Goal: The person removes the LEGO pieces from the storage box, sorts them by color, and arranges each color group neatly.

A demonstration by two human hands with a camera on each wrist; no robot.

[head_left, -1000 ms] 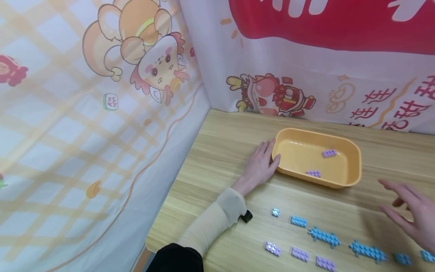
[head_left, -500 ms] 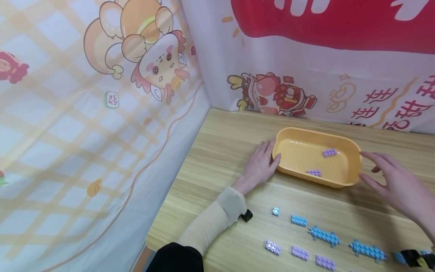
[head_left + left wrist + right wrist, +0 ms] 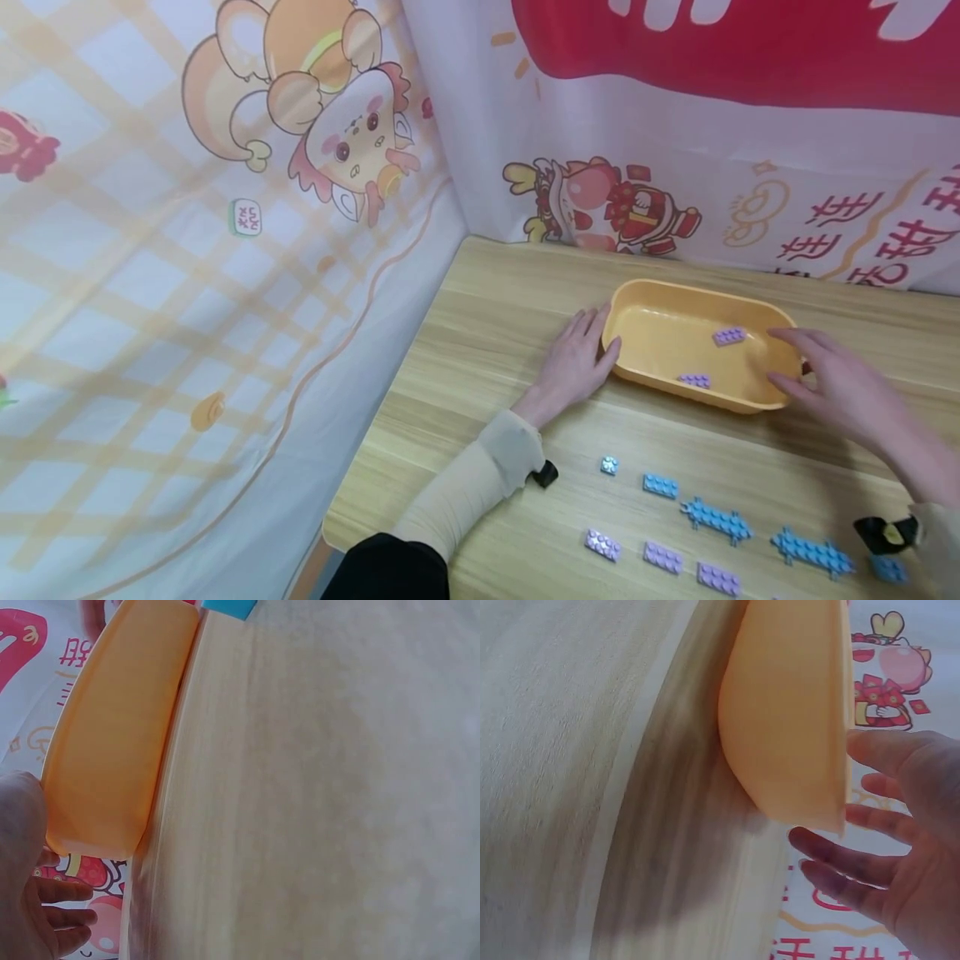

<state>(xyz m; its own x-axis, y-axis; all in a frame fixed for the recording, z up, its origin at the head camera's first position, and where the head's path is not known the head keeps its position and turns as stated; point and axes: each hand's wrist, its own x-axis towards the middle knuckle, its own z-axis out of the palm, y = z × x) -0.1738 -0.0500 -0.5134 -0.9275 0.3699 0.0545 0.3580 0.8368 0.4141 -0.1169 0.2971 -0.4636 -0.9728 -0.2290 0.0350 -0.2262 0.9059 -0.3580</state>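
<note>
A shallow yellow-orange plastic tray (image 3: 652, 333) rests on the wooden table, with a purple toy brick (image 3: 729, 336) and another purple brick (image 3: 694, 381) inside. My left hand (image 3: 570, 358) lies against its left end, thumb by the near corner and fingers loosely extended along the outside. My right hand (image 3: 832, 383) is at the right end, with thumb and forefinger reaching over the rim. In the right wrist view, the right hand's other fingers (image 3: 847, 877) spread loosely outside the tray wall.
Nearer me lie blue bricks, including a small one (image 3: 609, 465), a rectangular one (image 3: 660, 486), a long spiky blue piece (image 3: 716, 521) and another spiky blue piece (image 3: 812, 552). Several purple bricks (image 3: 662, 558) form a row before them. Printed cloth (image 3: 480, 125) hangs behind and left.
My right hand has moved left and away from me, from above the table to the tray's right end, its fingertips now over the rim. The left hand has stayed put.
</note>
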